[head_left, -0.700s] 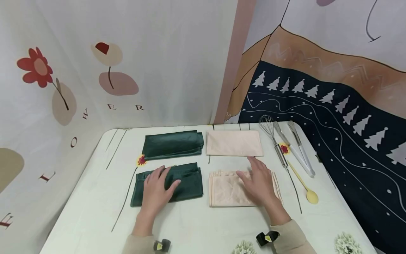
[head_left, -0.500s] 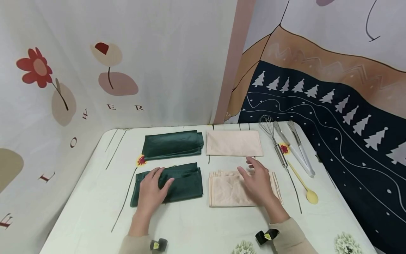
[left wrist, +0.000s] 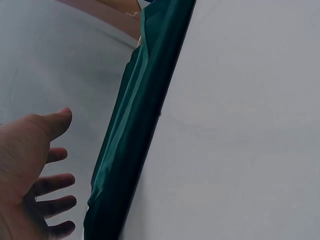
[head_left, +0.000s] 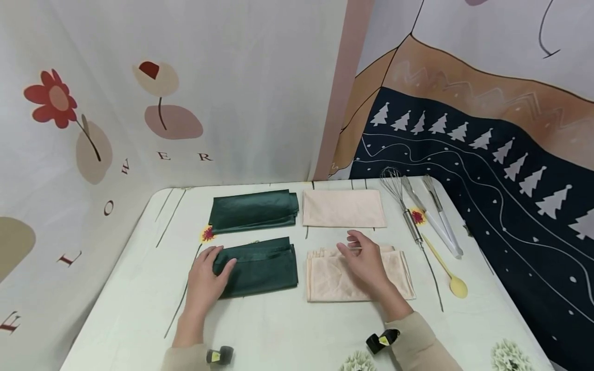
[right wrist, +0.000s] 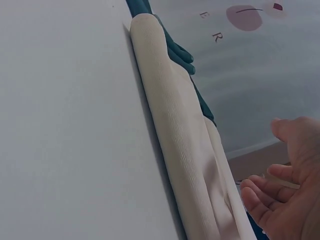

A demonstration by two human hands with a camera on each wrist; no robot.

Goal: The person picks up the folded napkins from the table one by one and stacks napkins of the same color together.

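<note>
Hovers with the left hand (head_left: pixel 204 283) above the left end of the near green cloth (head_left: pixel 262 270), with fingers apart from one another and thumb stretched out toward the right, over the green. Leaves a gap between those fingers and the folded edge, as seen in the left wrist view. Hovers too with the right hand (head_left: pixel 366 265) above the near cream cloth (head_left: pixel 327 281), with fingers loosely curled and thumb standing apart from them. Leaves that cloth spread below the right palm and out to both sides of it. Has the far green cloth (head_left: pixel 252 211), folded flat, beyond and to the right of the left fingertips, and the far cream cloth (head_left: pixel 343 207) just beyond the right fingertips. To the right of the right fingers, has the whisk (head_left: pixel 411 224) with wires at the far end, then the pair of tongs (head_left: pixel 447 225), and the yellow spoon (head_left: pixel 458 287) with bowl at the near end. Has the white tablecloth (head_left: pixel 269 332) beneath everything. Behind the fingers, wears beige sleeves (head_left: pixel 419 342) and small black devices (head_left: pixel 383 340) at the wrists.
</note>
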